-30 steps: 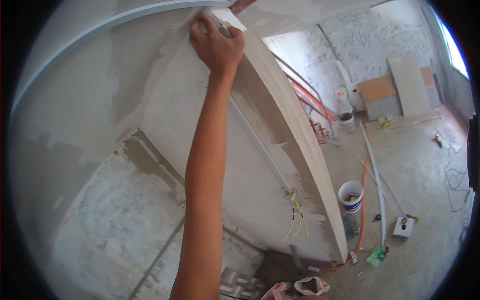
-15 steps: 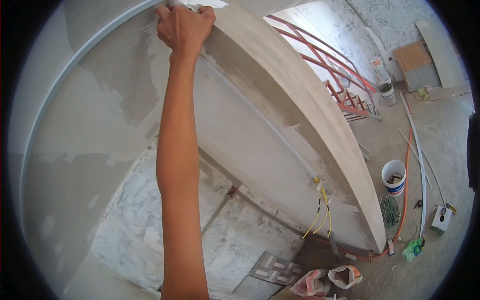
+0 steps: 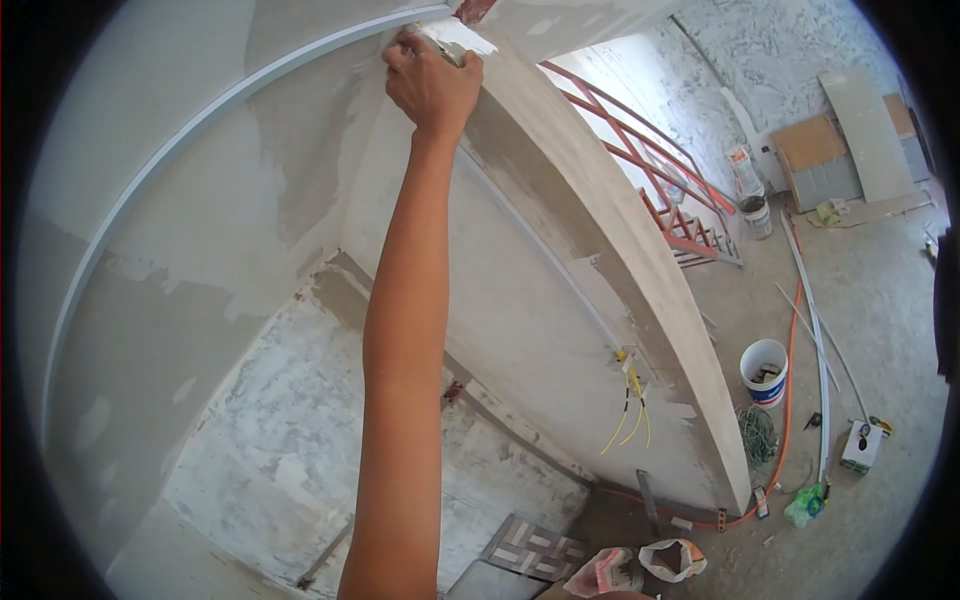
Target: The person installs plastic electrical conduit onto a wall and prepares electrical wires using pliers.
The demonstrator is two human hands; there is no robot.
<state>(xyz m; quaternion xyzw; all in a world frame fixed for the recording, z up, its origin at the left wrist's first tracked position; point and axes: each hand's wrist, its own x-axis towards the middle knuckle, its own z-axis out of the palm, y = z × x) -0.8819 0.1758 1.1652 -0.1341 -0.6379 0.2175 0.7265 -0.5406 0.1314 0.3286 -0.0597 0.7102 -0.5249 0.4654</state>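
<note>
My left hand (image 3: 435, 88) is raised to the top of the curved wall edge (image 3: 620, 180), its back towards me and its fingers bent and closed. Whatever it grips is mostly hidden behind the fingers. A bright white patch (image 3: 460, 37) with a ragged edge, perhaps fresh filler or a thin sheet, shows just beyond the fingertips. Left of the hand, a pale curved strip (image 3: 190, 130) runs along the grey plastered surface (image 3: 180, 270). My right hand is out of view.
Yellow wires (image 3: 632, 405) hang from the curved wall. On the floor stand a white bucket (image 3: 764, 360), open sacks (image 3: 673, 560) and a small box (image 3: 862, 446), with an orange hose (image 3: 790, 400) and long strips (image 3: 826, 400) nearby. Red metal railings (image 3: 640, 140) rise behind.
The view has shifted, and my left hand appears lower and further right in it. More of the white patch and the strip's upper end now shows. The hand remains closed at the wall's top.
</note>
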